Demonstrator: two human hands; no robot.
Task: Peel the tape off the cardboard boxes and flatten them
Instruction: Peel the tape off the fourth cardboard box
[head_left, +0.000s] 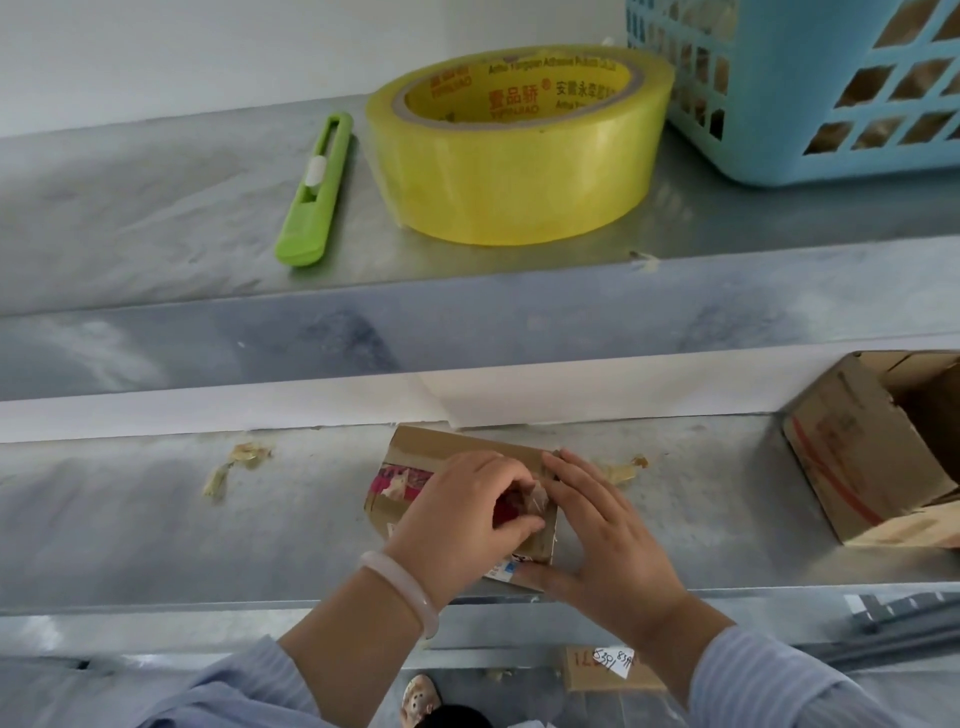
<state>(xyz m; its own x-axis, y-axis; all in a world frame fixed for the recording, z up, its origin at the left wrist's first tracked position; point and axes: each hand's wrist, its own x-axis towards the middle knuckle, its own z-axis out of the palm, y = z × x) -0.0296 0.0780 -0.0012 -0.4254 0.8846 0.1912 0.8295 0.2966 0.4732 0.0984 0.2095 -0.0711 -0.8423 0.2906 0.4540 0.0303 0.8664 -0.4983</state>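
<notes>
Small box (415, 467) on the counter (156, 519), light, stiff card. Left hand (457, 519) pinches what looks like a tape end (535, 493); right hand (608, 540) braces the box edge, fingers flat.

The scene is seen from a single head-worn camera, aimed forward and down across two metal shelves. The upper shelf (156, 218) is viewed closely from just above; the lower shelf (156, 519) (partly tucked beneath it) lies nearer the wearer.
</notes>
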